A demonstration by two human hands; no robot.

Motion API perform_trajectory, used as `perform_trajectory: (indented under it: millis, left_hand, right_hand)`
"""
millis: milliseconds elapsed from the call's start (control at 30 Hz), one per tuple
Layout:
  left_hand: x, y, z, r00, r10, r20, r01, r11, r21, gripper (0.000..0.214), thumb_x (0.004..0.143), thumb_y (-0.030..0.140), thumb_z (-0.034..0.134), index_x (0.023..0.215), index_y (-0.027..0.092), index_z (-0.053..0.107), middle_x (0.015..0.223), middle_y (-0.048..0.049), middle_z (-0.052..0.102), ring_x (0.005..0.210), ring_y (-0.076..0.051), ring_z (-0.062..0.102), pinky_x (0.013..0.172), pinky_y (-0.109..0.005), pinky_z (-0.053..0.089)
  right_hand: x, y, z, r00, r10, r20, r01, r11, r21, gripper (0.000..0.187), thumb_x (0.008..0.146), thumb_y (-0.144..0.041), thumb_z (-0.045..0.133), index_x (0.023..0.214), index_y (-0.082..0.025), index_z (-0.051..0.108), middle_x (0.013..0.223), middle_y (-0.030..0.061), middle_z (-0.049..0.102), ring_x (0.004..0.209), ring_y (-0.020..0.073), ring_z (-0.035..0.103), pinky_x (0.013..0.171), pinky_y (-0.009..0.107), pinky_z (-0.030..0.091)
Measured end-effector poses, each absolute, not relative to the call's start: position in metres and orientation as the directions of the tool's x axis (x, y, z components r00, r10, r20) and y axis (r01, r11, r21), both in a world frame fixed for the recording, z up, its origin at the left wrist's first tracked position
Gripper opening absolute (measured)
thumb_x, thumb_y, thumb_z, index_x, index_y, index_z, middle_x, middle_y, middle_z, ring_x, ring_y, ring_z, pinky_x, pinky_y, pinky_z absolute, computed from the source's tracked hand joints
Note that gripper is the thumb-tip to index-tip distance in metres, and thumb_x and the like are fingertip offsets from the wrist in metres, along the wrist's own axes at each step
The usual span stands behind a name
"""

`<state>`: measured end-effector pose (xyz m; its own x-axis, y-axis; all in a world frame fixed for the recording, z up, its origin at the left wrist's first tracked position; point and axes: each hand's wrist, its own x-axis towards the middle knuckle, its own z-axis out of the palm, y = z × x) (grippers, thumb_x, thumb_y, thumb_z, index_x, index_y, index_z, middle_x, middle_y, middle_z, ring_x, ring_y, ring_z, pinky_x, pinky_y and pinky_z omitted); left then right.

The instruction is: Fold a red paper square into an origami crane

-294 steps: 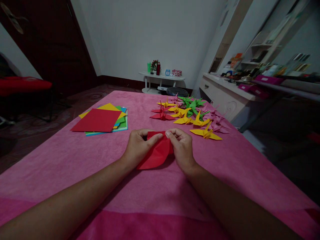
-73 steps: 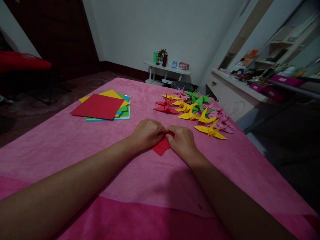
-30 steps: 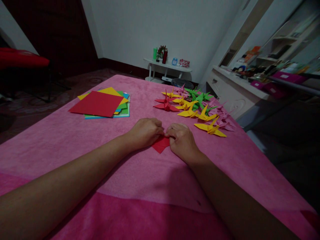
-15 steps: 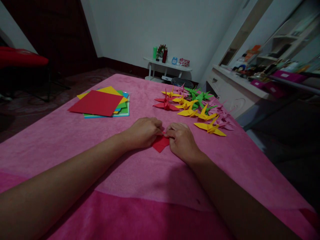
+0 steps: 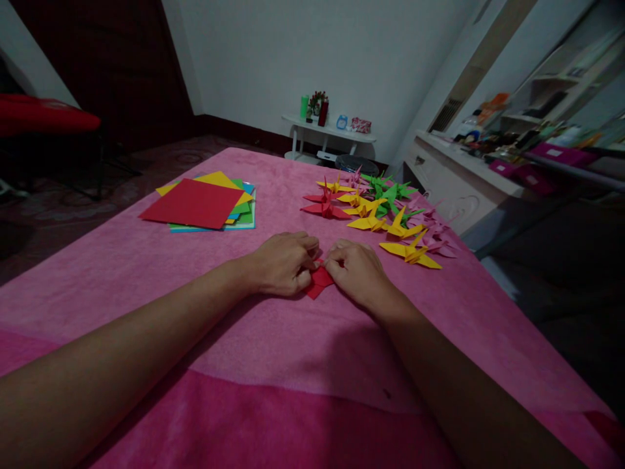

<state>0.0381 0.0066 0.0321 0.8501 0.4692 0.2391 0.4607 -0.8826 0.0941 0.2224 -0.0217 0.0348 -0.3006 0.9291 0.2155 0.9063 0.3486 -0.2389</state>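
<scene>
A small folded piece of red origami paper (image 5: 319, 280) lies on the pink cloth between my hands, one pointed corner towards me. My left hand (image 5: 287, 262) is closed on its left side, thumb and fingers pressed to the paper. From the right, my right hand (image 5: 355, 270) pinches the upper right part with bent fingers. Both hands hide much of the far half of the paper. Beyond and to the right stand finished paper cranes: red (image 5: 326, 203), yellow (image 5: 411, 251), green (image 5: 388, 194) and pink ones.
A stack of coloured paper squares (image 5: 195, 203), red on top, lies at the left of the pink-covered table (image 5: 234, 339). Behind it, a white side table (image 5: 329, 129) stands by the wall. A cluttered white dresser (image 5: 454, 166) is on the right, a red chair (image 5: 43, 114) on the left.
My left thumb has come down and inward over the red paper's left side, covering more of it. My right hand's fingers have shifted slightly. The view has moved a little.
</scene>
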Motion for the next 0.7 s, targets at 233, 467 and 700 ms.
perform_trajectory:
  millis: [233,467,700]
  left_hand:
    - [0.033,0.006,0.022,0.796,0.512,0.322,0.449,-0.857,0.252,0.028,0.085,0.023,0.047,0.068,0.013,0.067,0.086,-0.0077,0.061,0.082,-0.018,0.054,0.079,-0.031,0.042]
    - [0.031,0.013,0.012,0.685,0.635,0.358,0.371,-0.726,0.579,0.032,0.089,0.028,0.049,0.073,0.013,0.072,0.086,-0.0070,0.064,0.079,-0.015,0.056,0.074,-0.028,0.043]
    - [0.032,0.023,0.013,0.137,0.910,0.392,0.130,-0.409,0.903,0.039,0.083,0.035,0.062,0.117,0.017,0.064,0.111,-0.0106,0.062,0.100,-0.021,0.058,0.088,-0.034,0.046]
  right_hand:
    - [0.220,0.013,0.048,-0.211,0.969,-0.128,0.891,0.137,-0.432,0.009,0.062,-0.011,0.066,0.067,-0.018,0.070,0.060,-0.0009,0.062,0.054,0.0107,0.051,0.050,0.023,0.029]
    - [0.227,0.019,0.031,-0.130,0.971,-0.202,0.752,-0.037,-0.658,0.015,0.049,-0.007,0.074,0.055,-0.016,0.064,0.043,-0.0030,0.054,0.041,0.0090,0.043,0.045,0.023,0.027]
    - [0.224,-0.001,0.024,0.064,0.997,-0.045,0.223,-0.058,-0.973,0.017,0.053,-0.023,0.073,0.052,-0.015,0.058,0.044,-0.0038,0.051,0.042,0.0069,0.039,0.045,0.022,0.026]
